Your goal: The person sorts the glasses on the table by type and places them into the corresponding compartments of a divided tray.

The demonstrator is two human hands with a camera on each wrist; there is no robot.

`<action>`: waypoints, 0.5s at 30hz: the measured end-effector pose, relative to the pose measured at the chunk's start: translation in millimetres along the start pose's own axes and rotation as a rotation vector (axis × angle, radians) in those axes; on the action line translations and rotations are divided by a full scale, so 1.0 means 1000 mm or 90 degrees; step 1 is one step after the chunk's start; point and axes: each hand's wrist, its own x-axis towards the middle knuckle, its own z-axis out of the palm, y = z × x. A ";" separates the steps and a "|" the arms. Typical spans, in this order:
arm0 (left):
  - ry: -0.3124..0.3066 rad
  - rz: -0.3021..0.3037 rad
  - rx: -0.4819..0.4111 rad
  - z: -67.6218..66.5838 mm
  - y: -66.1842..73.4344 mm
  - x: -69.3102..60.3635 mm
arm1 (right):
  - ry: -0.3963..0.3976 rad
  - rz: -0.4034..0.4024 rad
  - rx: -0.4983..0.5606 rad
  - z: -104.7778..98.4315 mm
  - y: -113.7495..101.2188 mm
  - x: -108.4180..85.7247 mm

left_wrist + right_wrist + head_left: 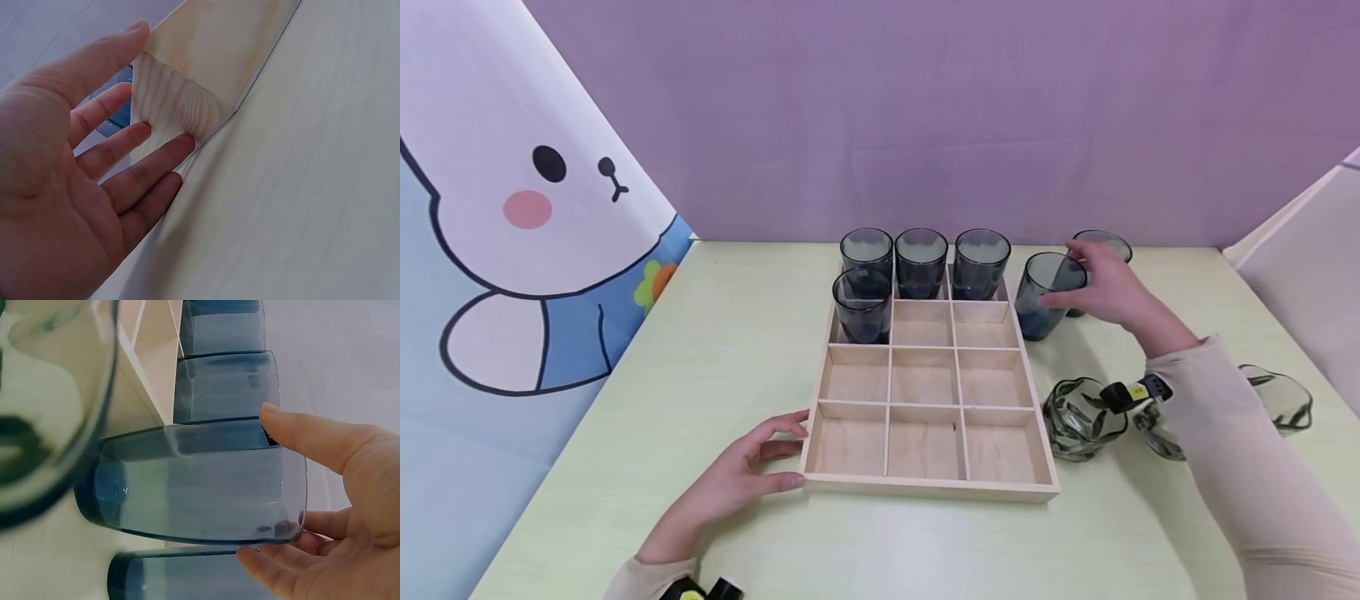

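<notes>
My right hand (pixel 1108 283) holds a blue-grey glass tumbler (pixel 1043 321) near its rim, just right of the wooden compartment tray (pixel 925 485). In the right wrist view, the thumb lies on one side of this tumbler (pixel 206 481) and the fingers on the other. Another tumbler (pixel 1116 242) stands behind that hand, partly hidden. Three matching tumblers fill the tray's back row, and a fourth tumbler (pixel 862 308) sits in the second row's left compartment. My left hand (pixel 737 471) touches the tray's front left corner with extended fingers, as the left wrist view shows at the tray's side (pixel 175 97).
To the tray's right stands a wavy grey glass (pixel 1082 421). More wavy glass, including a tipped one (pixel 1281 400), shows around the right sleeve, which hides part of it. A purple backdrop (pixel 925 125) rises behind the table, with a cartoon-printed sheet (pixel 497 333) at left.
</notes>
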 end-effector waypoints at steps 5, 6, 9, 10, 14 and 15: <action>-0.001 0.002 0.002 0.000 0.001 0.000 | -0.005 0.006 -0.006 -0.002 0.000 0.000; -0.002 0.003 0.002 0.000 0.001 0.000 | -0.006 0.006 -0.007 -0.002 0.000 0.000; -0.004 0.004 -0.001 0.000 0.001 0.000 | -0.011 0.011 -0.011 -0.003 -0.001 0.000; -0.004 0.003 -0.002 0.000 0.001 0.000 | -0.012 0.011 -0.011 -0.002 -0.001 0.000; -0.004 0.003 -0.005 0.001 0.002 0.000 | -0.014 0.013 -0.006 -0.002 -0.001 -0.001; -0.004 0.002 -0.005 0.001 0.002 0.000 | -0.013 0.013 -0.002 -0.002 -0.001 -0.001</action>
